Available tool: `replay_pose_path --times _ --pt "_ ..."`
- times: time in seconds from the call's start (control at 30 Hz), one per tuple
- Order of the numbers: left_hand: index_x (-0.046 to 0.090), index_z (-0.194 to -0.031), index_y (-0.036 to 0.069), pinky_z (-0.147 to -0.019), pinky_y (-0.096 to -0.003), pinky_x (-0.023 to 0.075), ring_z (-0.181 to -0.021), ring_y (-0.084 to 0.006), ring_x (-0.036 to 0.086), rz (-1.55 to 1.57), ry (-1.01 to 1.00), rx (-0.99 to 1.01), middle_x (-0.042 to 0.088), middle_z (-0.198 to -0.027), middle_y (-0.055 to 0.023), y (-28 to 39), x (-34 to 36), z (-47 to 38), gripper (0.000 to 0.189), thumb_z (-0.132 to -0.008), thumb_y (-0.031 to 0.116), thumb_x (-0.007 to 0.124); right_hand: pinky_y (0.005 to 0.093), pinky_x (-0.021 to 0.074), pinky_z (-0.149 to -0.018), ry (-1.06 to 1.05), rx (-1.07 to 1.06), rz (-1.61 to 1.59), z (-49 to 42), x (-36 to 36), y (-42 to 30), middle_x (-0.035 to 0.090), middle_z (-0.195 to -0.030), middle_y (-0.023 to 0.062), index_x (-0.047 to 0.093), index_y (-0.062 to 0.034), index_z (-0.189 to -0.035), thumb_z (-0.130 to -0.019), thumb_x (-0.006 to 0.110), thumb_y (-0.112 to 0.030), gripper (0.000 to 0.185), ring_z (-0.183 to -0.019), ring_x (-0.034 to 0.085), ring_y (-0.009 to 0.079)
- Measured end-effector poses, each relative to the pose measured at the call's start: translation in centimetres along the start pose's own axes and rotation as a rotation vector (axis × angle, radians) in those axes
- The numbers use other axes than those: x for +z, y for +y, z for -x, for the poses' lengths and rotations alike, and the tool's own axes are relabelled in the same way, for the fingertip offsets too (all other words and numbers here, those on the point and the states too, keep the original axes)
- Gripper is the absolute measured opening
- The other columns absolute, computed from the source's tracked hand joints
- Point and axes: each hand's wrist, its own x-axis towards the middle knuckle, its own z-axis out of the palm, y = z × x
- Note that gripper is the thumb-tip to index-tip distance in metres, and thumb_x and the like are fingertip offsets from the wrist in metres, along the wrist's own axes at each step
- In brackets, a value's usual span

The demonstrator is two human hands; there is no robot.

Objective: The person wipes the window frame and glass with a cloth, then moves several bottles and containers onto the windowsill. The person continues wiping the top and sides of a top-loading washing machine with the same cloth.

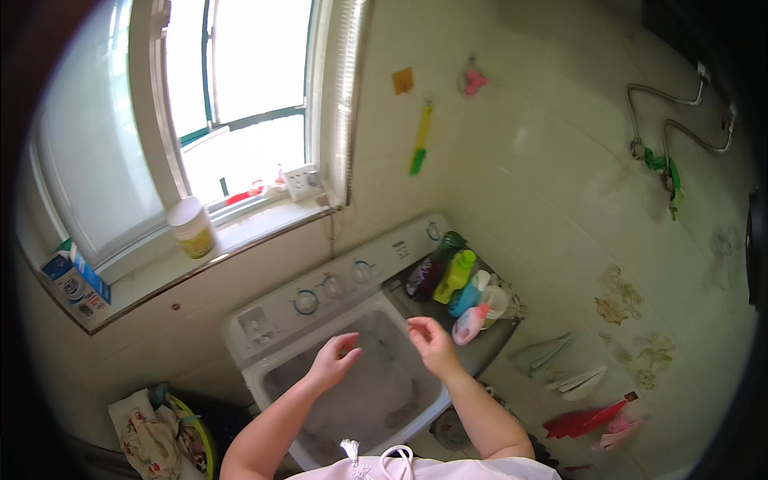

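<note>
A white twin-tub washing machine (276, 336) stands in front of me, its wash tub holding murky, greyish water (360, 390) with darker cloth-like shapes in it. Over the left part of this tub is my left hand (337, 360), fingers apart and slightly curled, with nothing in it. My right hand (433, 348) is above the tub's right edge, also empty, its fingers loosely bent. Just right of it lies a pink bottle (470, 324), near a blue bottle (467, 297), a yellow-green bottle (455, 277) and a dark bottle (427, 275) on the machine's right lid.
Knobs (306, 302) line the rear panel. A plastic jar (192, 228) and a box (77, 281) stand on the windowsill (240, 240). At lower left, a green-rimmed basket (207, 441) holds cloth (147, 432). Slippers and shoes (585, 420) are at the right, by the tiled wall.
</note>
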Motion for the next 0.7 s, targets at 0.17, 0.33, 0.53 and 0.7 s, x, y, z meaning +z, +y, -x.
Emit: replay_pose_path --times 0.17,0.33,0.53,0.7 --pt "0.038 -0.152 0.005 -0.11 -0.0417 0.0445 -0.138 -0.0346 0.045 -0.213 -0.039 0.03 0.043 -0.149 -0.0226 2.3 8.2 -7.7 0.079 -0.089 0.029 0.078 0.0292 0.0504 -0.092 0.303 -0.081 -0.153 0.6 -11.1 0.4 0.062 -0.119 0.0068 0.056 -0.0045 -0.127 -0.098 0.063 -0.004 0.03 -0.109 0.061 0.0148" --pt "0.03 -0.154 0.001 -0.119 -0.0471 0.0328 -0.139 -0.0412 0.04 -0.34 0.148 0.234 0.043 -0.146 -0.0256 3.4 13.0 -16.9 0.096 -0.079 0.025 0.085 0.0294 0.0454 -0.1 0.4 -0.057 -0.069 1.4 -17.4 1.5 0.06 -0.124 0.0084 0.055 -0.0024 -0.131 -0.097 0.063 -0.002 0.035 -0.113 0.057 0.0149" --pt "0.048 -0.131 0.0 -0.101 -0.0431 0.045 -0.114 -0.038 0.052 -0.311 0.435 0.234 0.052 -0.122 -0.0214 4.9 18.2 -19.3 0.065 -0.078 0.015 0.083 0.038 0.0482 -0.1 0.342 -0.032 0.199 -2.1 -21.2 2.4 0.06 -0.129 0.0147 0.054 -0.0026 -0.133 -0.091 0.071 -0.009 0.045 -0.116 0.06 0.0256" --pt "0.056 -0.127 -0.003 -0.098 -0.0402 0.0486 -0.11 -0.0329 0.059 -0.194 0.295 0.157 0.058 -0.119 -0.0201 4.0 23.6 -17.5 0.05 -0.085 0.013 0.077 0.0357 0.0512 -0.09 0.238 -0.139 0.35 -4.7 -20.2 2.4 0.057 -0.12 0.0135 0.054 -0.0026 -0.127 -0.089 0.074 -0.011 0.044 -0.108 0.06 0.0244"
